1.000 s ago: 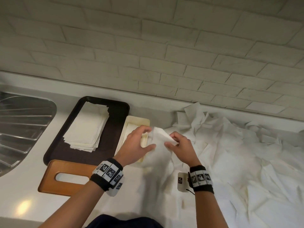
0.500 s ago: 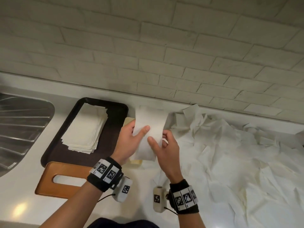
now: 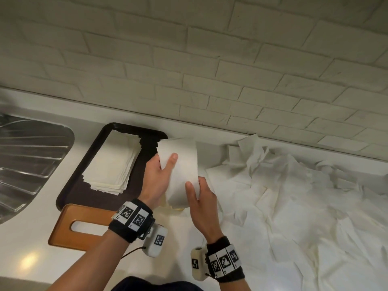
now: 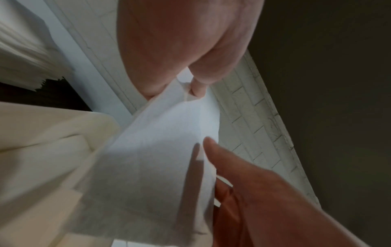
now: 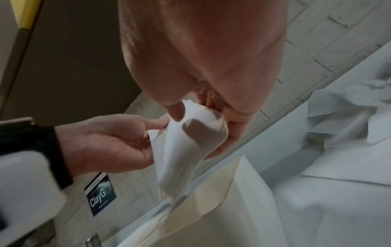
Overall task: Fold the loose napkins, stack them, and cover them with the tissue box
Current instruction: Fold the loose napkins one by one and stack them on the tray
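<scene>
A folded white napkin [image 3: 181,166] is held upright above the counter between both hands. My left hand [image 3: 168,163] pinches its upper left edge with the thumb on the front. Lower down, my right hand [image 3: 192,186] pinches the right edge. In the left wrist view the napkin [image 4: 156,158] hangs from my left fingers [image 4: 197,88]. The right wrist view shows the napkin [image 5: 188,142] bent between both hands. A stack of folded napkins [image 3: 113,164] lies on the dark tray [image 3: 69,185]. The wooden tissue box cover [image 3: 65,227] lies in front of the tray. Loose napkins [image 3: 294,198] cover the counter to the right.
A cream tray [image 5: 232,200] sits under the hands, mostly hidden in the head view. The steel sink drainboard [image 3: 27,160] is at the far left. A white brick wall [image 3: 210,70] runs along the back of the counter.
The bunched napkin has been smoothed into a flat folded strip and raised. Both hands shifted slightly left, toward the dark tray.
</scene>
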